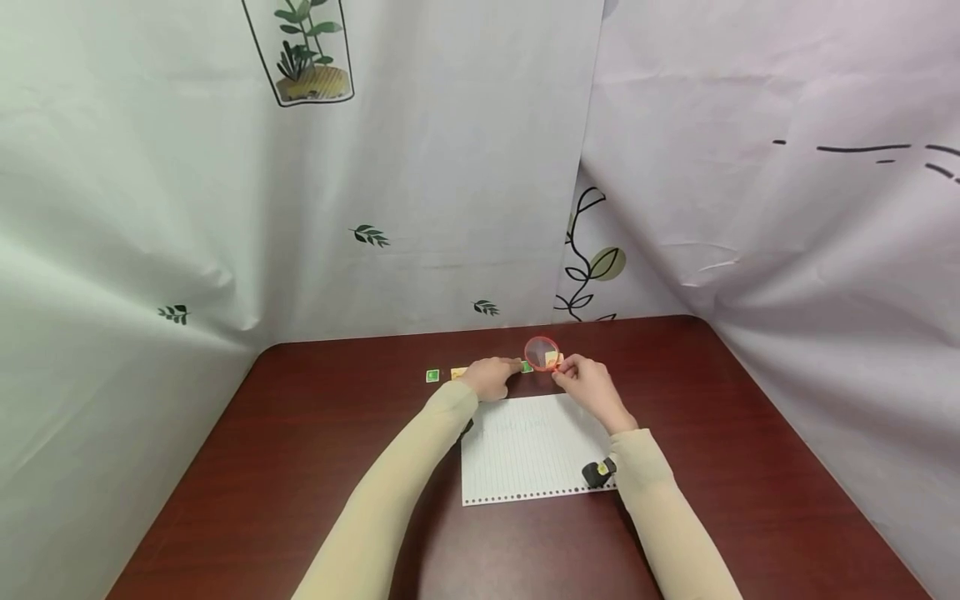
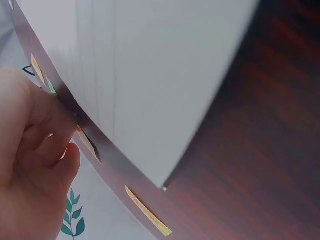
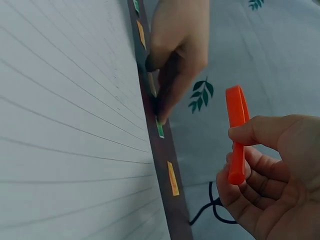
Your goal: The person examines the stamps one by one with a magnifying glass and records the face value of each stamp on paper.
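My right hand point(image 1: 591, 390) pinches a red-orange magnifying glass point(image 3: 237, 162) by its handle between thumb and fingers. In the head view, its round lens point(image 1: 538, 355) is held over the right end of a row of small stamps. My left hand point(image 1: 489, 380) reaches over the row, its index fingertip right at a green stamp point(image 3: 160, 131). Right of that one lies a yellow-orange stamp point(image 3: 173, 179), partly behind the lens in the head view. Another green stamp point(image 1: 432, 376) and a yellow stamp point(image 1: 457, 374) lie to the left, the yellow one partly covered by my left hand.
A lined sheet of paper point(image 1: 525, 467) with punched holes along its near edge lies below the hands, with faint writing near its top. The dark red-brown table point(image 1: 330, 467) meets a white printed curtain point(image 1: 465, 167) at the back and sides.
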The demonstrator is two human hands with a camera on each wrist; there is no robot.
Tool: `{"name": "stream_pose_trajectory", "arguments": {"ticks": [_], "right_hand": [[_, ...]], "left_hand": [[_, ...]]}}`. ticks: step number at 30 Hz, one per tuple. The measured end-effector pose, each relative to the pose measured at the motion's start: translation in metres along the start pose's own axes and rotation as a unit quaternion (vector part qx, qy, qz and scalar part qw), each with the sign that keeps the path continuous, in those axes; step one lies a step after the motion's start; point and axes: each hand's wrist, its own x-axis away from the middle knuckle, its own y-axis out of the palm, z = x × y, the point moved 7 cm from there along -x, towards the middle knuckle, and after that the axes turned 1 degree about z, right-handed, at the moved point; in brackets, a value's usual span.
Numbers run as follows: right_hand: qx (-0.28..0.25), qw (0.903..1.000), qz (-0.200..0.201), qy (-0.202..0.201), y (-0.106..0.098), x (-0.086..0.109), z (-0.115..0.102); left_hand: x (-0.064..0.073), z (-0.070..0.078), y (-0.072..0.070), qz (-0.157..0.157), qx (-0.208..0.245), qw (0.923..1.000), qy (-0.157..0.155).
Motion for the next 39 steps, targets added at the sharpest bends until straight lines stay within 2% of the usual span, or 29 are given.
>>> {"name": "stream_pose_trajectory", "arguments": {"ticks": [6,11,18,22,39], "right_hand": [[0.007,0.9999,-0.014,-0.004,0.01,0.002,-0.001],[0.023,0.9995,-0.02,0.01,0.017,0.002,0.004],[0.031,0.9993,-0.023,0.001,0.024,0.0,0.009],[0.025,0.9992,-0.032,0.0,0.028,0.0,0.009],[0.013,0.999,-0.041,-0.014,0.03,0.0,0.013]], "left_hand": [[0.0,-0.001,-0.001,0.014,0.009,0.9999,0.005],[-0.001,-0.003,-0.001,0.024,0.022,0.9994,0.01],[-0.001,-0.003,-0.004,0.014,0.023,0.9996,0.006],[0.0,-0.004,-0.005,0.006,0.04,0.9992,-0.002],[-0.006,-0.011,0.002,0.005,0.047,0.9988,0.009]]}}
